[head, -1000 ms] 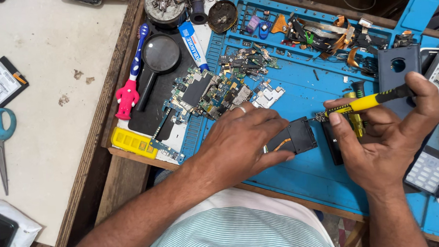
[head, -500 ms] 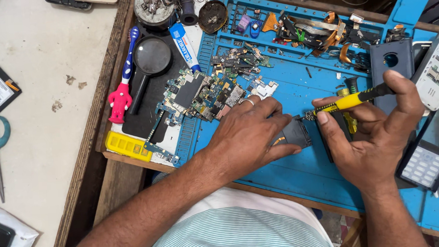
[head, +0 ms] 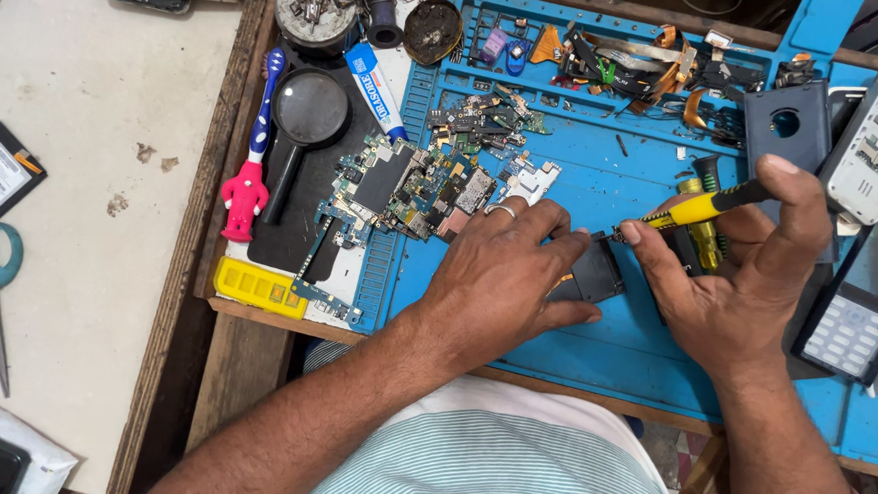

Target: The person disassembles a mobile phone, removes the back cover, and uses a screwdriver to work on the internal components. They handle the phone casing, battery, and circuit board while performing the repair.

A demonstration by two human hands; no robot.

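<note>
- A yellow-handled screwdriver (head: 702,204) lies nearly level right of the frame's centre, its long axis running right to left, tip pointing left and slightly down toward a small dark phone part (head: 593,274).
- The right hand (head: 736,282) pinches the screwdriver: thumb on top, index finger curled beneath near the tip, other fingers folded.
- The left hand (head: 506,274) presses flat over the dark part at centre frame, fingers close together, holding it on the blue repair mat (head: 585,355).
- Most of the part sits hidden under the fingers; the tip seems to touch its upper edge, though that is hard to confirm.
- A pile of circuit boards (head: 406,184) lies above the left hand.
- A keypad phone (head: 849,331) lies at the right, partly covered by the right hand.
</note>
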